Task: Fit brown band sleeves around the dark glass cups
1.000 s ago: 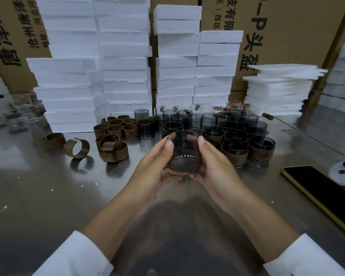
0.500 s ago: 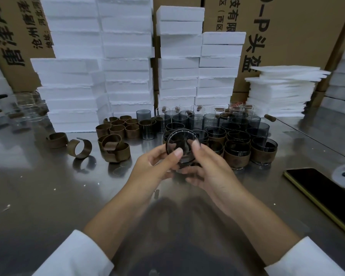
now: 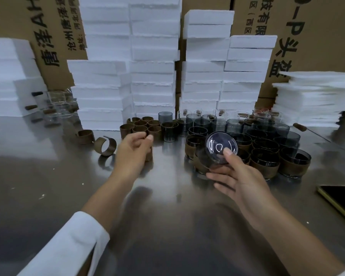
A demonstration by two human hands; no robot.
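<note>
1. Whereas a second ago both hands cradled one bare dark smoked-glass cup [image 3: 221, 147] upright in front of the person, only the right hand [image 3: 239, 180] grasps it now. One fingertip lies on its round base and the other fingers are curled underneath. The cup is tipped so that the base faces the person.
2. The left hand [image 3: 132, 154] has let go of the glass and swung out toward ten o'clock. Its fingers are curled right at a stiff brown band sleeve [image 3: 149, 155] standing on the shiny steel surface [image 3: 48, 186]. Motion blur keeps me from telling whether it is pinching that sleeve or only arriving at it.
3. To my eye this shift means the two-handed handling of the cup is over and the fetch of a sleeve has begun. This cup is not yet fitted.
4. The supply is close. A cluster of rolled brown sleeves [image 3: 140, 126] sits at twelve o'clock of the left hand, and a split-open brown band [image 3: 106, 146] lies at nine o'clock of it.
5. At three o'clock of the held cup stand the banded dark cups [image 3: 267, 164], already done. Behind them, toward twelve, a row of unbanded dark cups [image 3: 207, 123] waits, so a fair share of work seems to remain.
6. The sleeve will next need carrying across to the cup. With slick glass in one hand alone, a slip looks like the main risk.
</note>
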